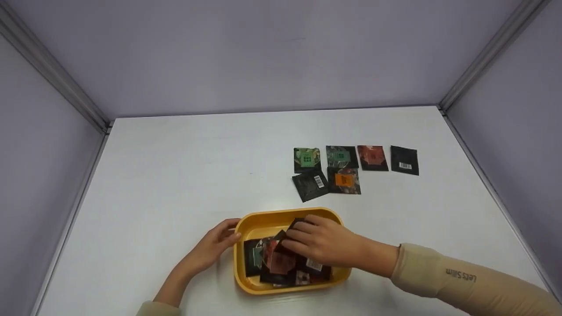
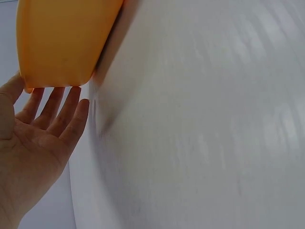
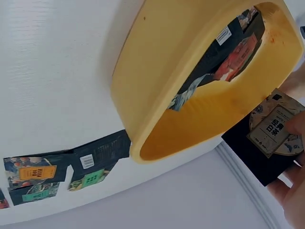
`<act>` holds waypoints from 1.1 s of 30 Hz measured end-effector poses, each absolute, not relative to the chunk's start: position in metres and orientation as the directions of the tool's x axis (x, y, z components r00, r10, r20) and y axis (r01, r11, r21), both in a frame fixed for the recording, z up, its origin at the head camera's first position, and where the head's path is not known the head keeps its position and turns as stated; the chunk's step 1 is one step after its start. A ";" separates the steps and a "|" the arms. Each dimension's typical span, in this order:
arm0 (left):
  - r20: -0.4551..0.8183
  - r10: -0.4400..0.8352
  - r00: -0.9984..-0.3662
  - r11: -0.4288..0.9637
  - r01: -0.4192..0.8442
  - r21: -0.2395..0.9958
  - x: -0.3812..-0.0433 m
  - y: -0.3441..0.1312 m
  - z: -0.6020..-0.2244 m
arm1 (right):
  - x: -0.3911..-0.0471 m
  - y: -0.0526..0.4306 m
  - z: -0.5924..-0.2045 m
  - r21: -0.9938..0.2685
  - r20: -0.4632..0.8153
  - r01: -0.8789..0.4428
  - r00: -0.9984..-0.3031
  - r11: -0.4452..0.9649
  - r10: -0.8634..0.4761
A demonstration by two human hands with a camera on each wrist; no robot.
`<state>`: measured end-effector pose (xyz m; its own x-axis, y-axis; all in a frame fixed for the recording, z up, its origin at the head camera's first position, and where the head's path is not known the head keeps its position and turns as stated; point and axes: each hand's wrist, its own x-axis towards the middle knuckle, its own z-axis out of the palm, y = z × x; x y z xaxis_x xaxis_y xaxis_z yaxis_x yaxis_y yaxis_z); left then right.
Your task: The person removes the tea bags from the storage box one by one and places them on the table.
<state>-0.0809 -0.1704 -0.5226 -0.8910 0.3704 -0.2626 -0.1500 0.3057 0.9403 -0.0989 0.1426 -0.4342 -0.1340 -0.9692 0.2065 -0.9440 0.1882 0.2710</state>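
A yellow plastic tray stands near the table's front, with several dark tea sachets lying overlapped inside. At its left end my left hand touches the wall with its fingertips, the thumb by the rim. In the left wrist view those fingers are spread and nearly straight. Over the tray's right half, my right hand holds a tea sachet. The right wrist view shows this black sachet, with a beige printed label, pinched between thumb and fingers. My right hand covers part of the tray's contents in the head view.
Beyond the tray, several sachets lie flat on the white table. A green-labelled sachet, an orange-labelled one, a red one and a black one with a barcode are among them. Pale walls enclose the table's back and sides.
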 end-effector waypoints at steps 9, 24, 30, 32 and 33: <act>-0.240 0.373 -0.896 0.289 -0.134 0.948 -0.080 -0.170 -0.522 | -0.116 0.183 -0.431 0.169 0.336 -0.913 -0.300 0.371 -0.893; -0.242 0.385 -0.891 0.296 -0.129 0.946 -0.080 -0.172 -0.523 | -0.157 0.255 -0.452 0.081 0.485 -0.791 -0.500 0.606 -0.717; -0.244 0.380 -0.892 0.290 -0.136 0.947 -0.080 -0.171 -0.520 | -0.170 0.280 -0.464 0.059 0.493 -0.742 -0.560 0.667 -0.666; -0.248 0.383 -0.890 0.285 -0.142 0.948 -0.080 -0.171 -0.519 | -0.174 0.288 -0.468 0.053 0.492 -0.722 -0.583 0.690 -0.647; -0.251 0.384 -0.888 0.281 -0.146 0.949 -0.080 -0.171 -0.519 | -0.176 0.291 -0.470 0.050 0.489 -0.710 -0.595 0.702 -0.638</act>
